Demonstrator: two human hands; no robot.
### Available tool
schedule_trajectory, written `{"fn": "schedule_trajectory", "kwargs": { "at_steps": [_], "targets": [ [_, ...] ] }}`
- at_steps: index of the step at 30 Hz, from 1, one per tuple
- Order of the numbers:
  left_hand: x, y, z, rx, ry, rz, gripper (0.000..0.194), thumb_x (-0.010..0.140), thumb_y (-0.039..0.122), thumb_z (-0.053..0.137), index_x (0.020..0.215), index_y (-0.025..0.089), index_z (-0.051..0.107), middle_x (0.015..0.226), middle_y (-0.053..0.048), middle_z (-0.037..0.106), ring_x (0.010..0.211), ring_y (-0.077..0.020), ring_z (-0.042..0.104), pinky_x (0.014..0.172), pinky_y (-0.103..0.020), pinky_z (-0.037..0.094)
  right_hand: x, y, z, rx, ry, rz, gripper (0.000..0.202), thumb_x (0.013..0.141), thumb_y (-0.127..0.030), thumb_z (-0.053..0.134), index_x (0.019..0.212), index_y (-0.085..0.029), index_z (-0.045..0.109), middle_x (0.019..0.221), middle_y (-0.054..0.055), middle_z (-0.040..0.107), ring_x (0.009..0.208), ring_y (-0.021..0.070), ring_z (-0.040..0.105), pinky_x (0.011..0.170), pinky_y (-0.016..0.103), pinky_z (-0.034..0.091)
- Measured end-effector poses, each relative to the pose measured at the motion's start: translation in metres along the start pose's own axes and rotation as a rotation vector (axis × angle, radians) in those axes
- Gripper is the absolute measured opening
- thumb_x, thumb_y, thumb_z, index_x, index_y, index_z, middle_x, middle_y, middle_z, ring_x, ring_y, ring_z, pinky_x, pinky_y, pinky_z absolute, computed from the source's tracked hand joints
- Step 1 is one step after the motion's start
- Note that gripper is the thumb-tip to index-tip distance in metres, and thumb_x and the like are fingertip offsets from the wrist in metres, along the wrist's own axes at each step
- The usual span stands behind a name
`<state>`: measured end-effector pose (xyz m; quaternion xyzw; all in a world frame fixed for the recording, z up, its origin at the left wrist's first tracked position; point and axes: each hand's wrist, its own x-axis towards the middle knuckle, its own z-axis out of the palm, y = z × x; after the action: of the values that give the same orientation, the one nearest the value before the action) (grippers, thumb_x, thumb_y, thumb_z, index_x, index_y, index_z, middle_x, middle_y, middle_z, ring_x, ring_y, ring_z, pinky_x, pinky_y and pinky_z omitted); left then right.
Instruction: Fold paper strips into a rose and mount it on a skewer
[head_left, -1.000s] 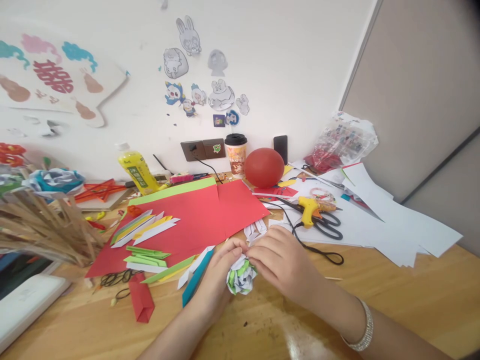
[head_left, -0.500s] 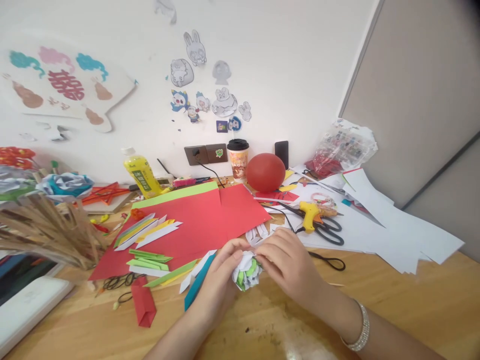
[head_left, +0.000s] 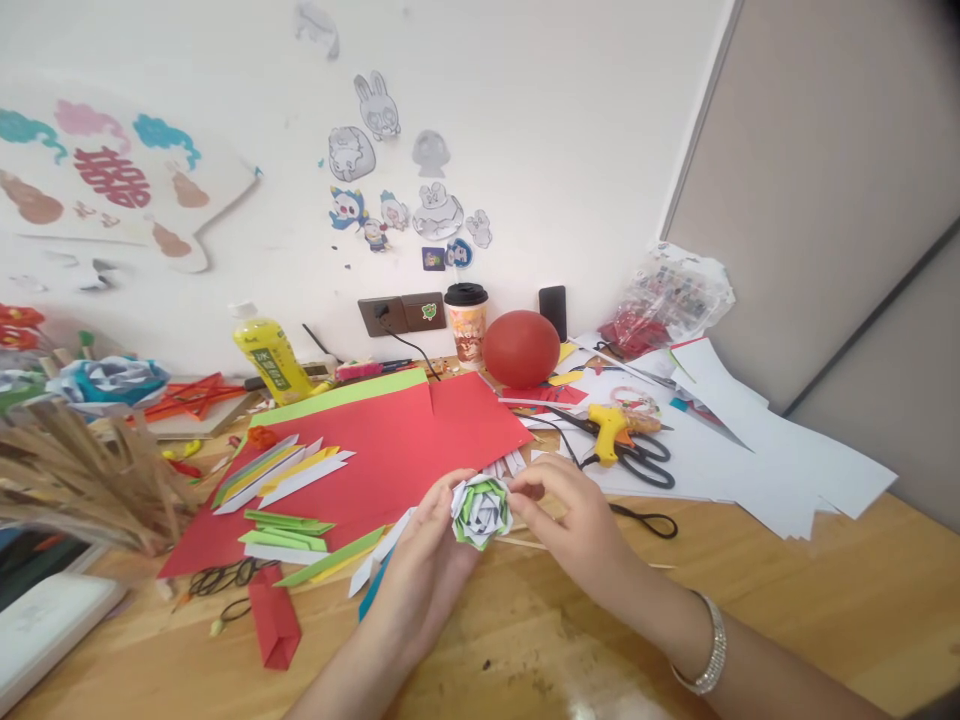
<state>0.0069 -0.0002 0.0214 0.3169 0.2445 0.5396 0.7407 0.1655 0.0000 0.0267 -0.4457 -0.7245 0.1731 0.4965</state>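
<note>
Wall [head_left: 570, 150]: bright, evenly lit; source out of view
Worktop [head_left: 750, 610]: pale glare at near edge
Cutouts [head_left: 379, 105]: faint, soft shadows
Paper flower [head_left: 481, 512]: slightly soft
Frame sides: wide-angle stretching; top right corner dark

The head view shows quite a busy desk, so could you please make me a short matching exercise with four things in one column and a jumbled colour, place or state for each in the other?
Things
1. paper flower
2. balloon
3. glue gun
4. cup

Descriptions
A. yellow, lying by the black-handled scissors
B. black-lidded, upright near the wall
C. white and green, at the left hand
D. plain red and rounded

Right pairs: 1-C, 2-D, 3-A, 4-B
</note>
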Motion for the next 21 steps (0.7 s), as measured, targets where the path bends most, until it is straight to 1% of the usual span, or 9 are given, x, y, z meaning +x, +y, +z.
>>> {"fn": "schedule_trajectory", "kwargs": {
  "at_steps": [2, 4, 7, 10, 13, 17, 19, 21],
  "targets": [
    [0.000, -0.001, 0.000, -0.017, -0.017, -0.019, 0.017, 0.082, 0.027, 0.060, 0.096, 0.019, 0.064, 0.096, -0.005, 0.064, 0.091, -0.0176, 0.057, 0.081, -0.029, 0.046, 0.000, -0.001, 0.001, 0.035, -0.009, 0.046, 0.006, 0.081, -0.017, 0.054, 0.077, -0.020, 0.058, 0.073, 0.001, 0.059, 0.071, 0.0161, 0.054, 0.066, 0.028, 0.044],
    [0.000, -0.001, 0.000, -0.015, -0.032, -0.054, 0.017, 0.084, 0.026, 0.057, 0.099, 0.019, 0.063, 0.100, -0.006, 0.063, 0.094, -0.0189, 0.057, 0.082, -0.031, 0.046, 0.000, -0.001, 0.000, 0.029, -0.005, 0.055, 0.008, 0.080, -0.014, 0.054, 0.075, -0.020, 0.057, 0.072, 0.001, 0.058, 0.070, 0.0159, 0.054, 0.065, 0.028, 0.043],
    [-0.001, -0.003, 0.000, 0.003, -0.030, -0.074, 0.018, 0.084, 0.025, 0.057, 0.101, 0.021, 0.062, 0.101, -0.005, 0.062, 0.095, -0.0190, 0.056, 0.083, -0.033, 0.047, 0.000, -0.001, -0.001, -0.081, 0.016, -0.015, 0.009, 0.081, -0.013, 0.053, 0.076, -0.019, 0.058, 0.072, 0.002, 0.058, 0.072, 0.0172, 0.053, 0.066, 0.029, 0.042],
    [0.000, -0.004, -0.002, 0.043, -0.008, -0.051, 0.016, 0.084, 0.024, 0.058, 0.100, 0.021, 0.062, 0.098, -0.005, 0.063, 0.092, -0.0163, 0.057, 0.082, -0.029, 0.046, 0.000, 0.000, -0.002, -0.216, 0.012, -0.095, 0.011, 0.083, -0.015, 0.051, 0.077, -0.018, 0.059, 0.073, 0.003, 0.059, 0.073, 0.0183, 0.052, 0.067, 0.031, 0.040],
    [0.000, -0.005, -0.003, 0.069, -0.014, -0.052, 0.015, 0.086, 0.025, 0.055, 0.099, 0.020, 0.062, 0.099, -0.005, 0.063, 0.091, -0.0148, 0.057, 0.081, -0.026, 0.046, 0.001, 0.000, -0.003, -0.268, -0.015, -0.114, 0.016, 0.086, -0.016, 0.048, 0.076, -0.018, 0.060, 0.071, 0.003, 0.059, 0.070, 0.0174, 0.052, 0.064, 0.029, 0.039],
    [-0.001, -0.005, 0.000, 0.063, 0.031, -0.042, 0.017, 0.084, 0.028, 0.058, 0.098, 0.019, 0.063, 0.100, -0.005, 0.064, 0.093, -0.0162, 0.057, 0.083, -0.028, 0.046, 0.001, -0.002, -0.004, -0.275, 0.007, -0.120, 0.017, 0.088, -0.018, 0.047, 0.079, -0.018, 0.061, 0.074, 0.004, 0.061, 0.071, 0.0175, 0.053, 0.065, 0.030, 0.040],
    [-0.001, -0.004, 0.002, 0.041, 0.061, -0.025, 0.022, 0.082, 0.029, 0.061, 0.102, 0.020, 0.063, 0.103, -0.006, 0.064, 0.096, -0.0178, 0.056, 0.085, -0.031, 0.046, 0.002, -0.002, -0.007, -0.236, 0.044, -0.127, 0.016, 0.089, -0.020, 0.047, 0.083, -0.018, 0.061, 0.076, 0.004, 0.061, 0.073, 0.0178, 0.053, 0.067, 0.030, 0.041],
    [-0.001, -0.003, 0.004, 0.026, 0.088, -0.008, 0.026, 0.083, 0.030, 0.059, 0.108, 0.022, 0.061, 0.106, -0.005, 0.063, 0.098, -0.0180, 0.056, 0.085, -0.032, 0.047, 0.002, -0.002, -0.009, -0.164, 0.018, -0.182, 0.014, 0.089, -0.021, 0.048, 0.085, -0.019, 0.061, 0.079, 0.004, 0.062, 0.076, 0.0178, 0.054, 0.069, 0.031, 0.042]
  ]
}}
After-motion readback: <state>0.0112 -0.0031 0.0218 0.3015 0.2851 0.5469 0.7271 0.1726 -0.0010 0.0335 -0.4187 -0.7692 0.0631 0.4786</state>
